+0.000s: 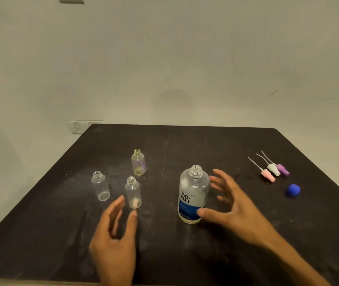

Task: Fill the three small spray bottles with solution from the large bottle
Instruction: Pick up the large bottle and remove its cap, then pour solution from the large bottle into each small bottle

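Three small clear spray bottles stand uncapped on the dark table [185, 149]: one at the left [100, 186], one in the middle [133, 192], and a yellowish one [138, 162] behind them. The large bottle [193, 195] with a blue label stands open at centre right. My left hand [116, 234] hovers open just in front of the middle small bottle, fingers spread on either side of its base, holding nothing. My right hand [230, 203] is open beside the large bottle's right side, thumb near its lower label; a firm grip is not visible.
Three spray pump heads with dip tubes, pink [267, 175], white [273, 169] and purple [283, 169], lie at the table's right. A blue cap [293, 190] sits in front of them. A wall with a switch plate [77, 126] stands behind the table.
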